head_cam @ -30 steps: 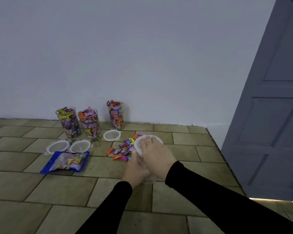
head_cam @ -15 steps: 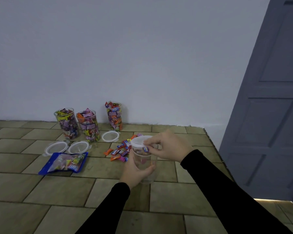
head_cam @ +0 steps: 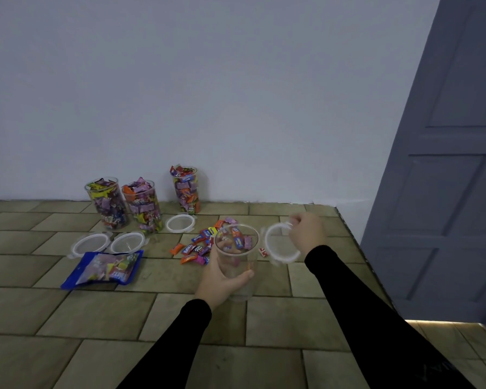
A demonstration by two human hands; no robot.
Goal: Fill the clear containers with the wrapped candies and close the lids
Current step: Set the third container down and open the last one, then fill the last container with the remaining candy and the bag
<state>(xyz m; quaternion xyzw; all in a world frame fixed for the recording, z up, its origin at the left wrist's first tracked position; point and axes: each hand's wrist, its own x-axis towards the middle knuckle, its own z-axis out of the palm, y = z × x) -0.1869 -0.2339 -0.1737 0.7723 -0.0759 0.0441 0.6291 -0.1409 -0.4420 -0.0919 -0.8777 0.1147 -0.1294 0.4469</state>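
Gripping an empty clear container (head_cam: 236,262) low on its wall, the left hand (head_cam: 222,279) has its fingers curled behind the plastic and its thumb across the front, keeping the open mouth upright above the tiled floor (head_cam: 96,318). The right hand (head_cam: 306,234) pinches a white-rimmed clear lid (head_cam: 281,242) by its far edge, holding it tilted on edge just right of the container's mouth, apart from it. Both arms wear black sleeves (head_cam: 376,318).

A loose heap of wrapped candies (head_cam: 199,247) lies on the floor just beyond and left of the held container; some are seen through its clear wall. One small red-and-white candy (head_cam: 263,251) lies between the container and the lid.

Near the wall (head_cam: 236,94) stand three filled containers, all without lids and heaped above their rims: a left container (head_cam: 107,203), a middle container (head_cam: 143,206) right beside it, and a right container (head_cam: 186,189) set a little apart, closest to the wall. One loose lid (head_cam: 180,223) lies flat in front of the right container. Two more lids lie side by side in front of the left pair, one lid further left (head_cam: 90,244) and its neighbour (head_cam: 127,242). A blue candy bag (head_cam: 104,269) lies flat just in front of those two lids. A grey panelled door (head_cam: 446,164) fills the right side
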